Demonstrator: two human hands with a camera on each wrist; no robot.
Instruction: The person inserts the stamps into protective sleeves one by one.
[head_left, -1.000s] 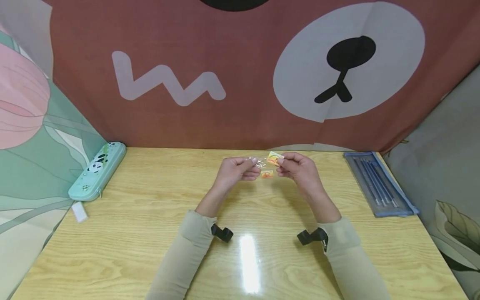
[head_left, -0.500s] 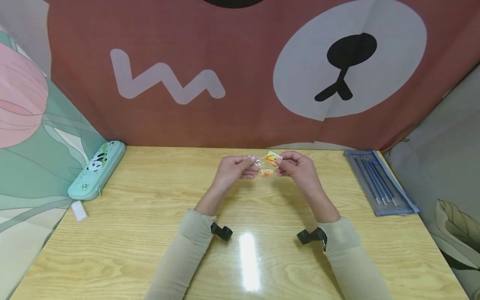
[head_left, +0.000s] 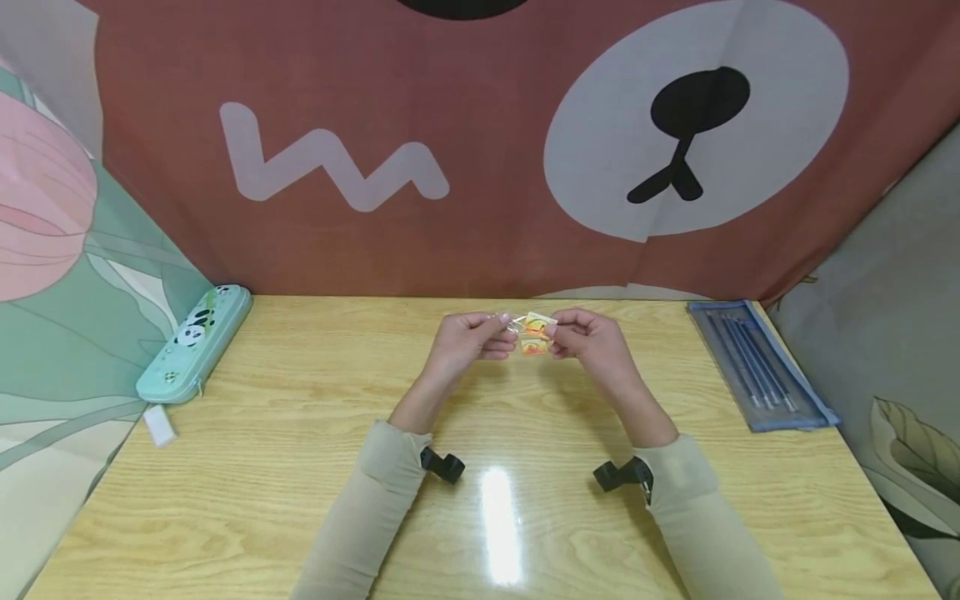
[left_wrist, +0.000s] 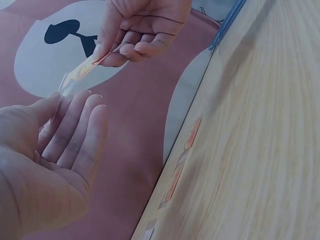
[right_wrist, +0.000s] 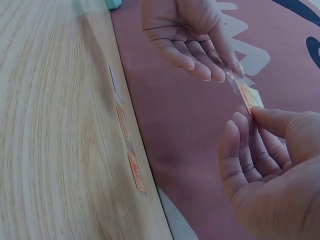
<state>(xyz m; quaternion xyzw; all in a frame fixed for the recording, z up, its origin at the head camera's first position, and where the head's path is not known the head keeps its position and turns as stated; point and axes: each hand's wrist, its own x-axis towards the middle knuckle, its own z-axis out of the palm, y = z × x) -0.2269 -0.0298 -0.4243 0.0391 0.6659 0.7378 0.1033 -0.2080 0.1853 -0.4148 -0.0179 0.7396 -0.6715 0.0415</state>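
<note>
My left hand pinches a small crinkled piece of clear plastic between thumb and fingers. Opposite it, my right hand pinches a small yellow and orange printed card, thumb on top. The card's far end meets the plastic; whether it is inside or only overlapping, I cannot tell. Both are held above the table near its back edge. Below them on the wood lie flat orange-printed pieces with clear ends, in a row along the edge, the nearest one partly behind the held card in the head view.
A mint panda pencil case lies at the back left, with a white block beside it. At the back right is a blue-edged mesh pouch holding several pens. A printed bear cloth hangs behind the wooden table.
The right hand has shifted slightly left and down, bringing the card up against the clear plastic. My left hand stays nearly where it was, still pinching.
</note>
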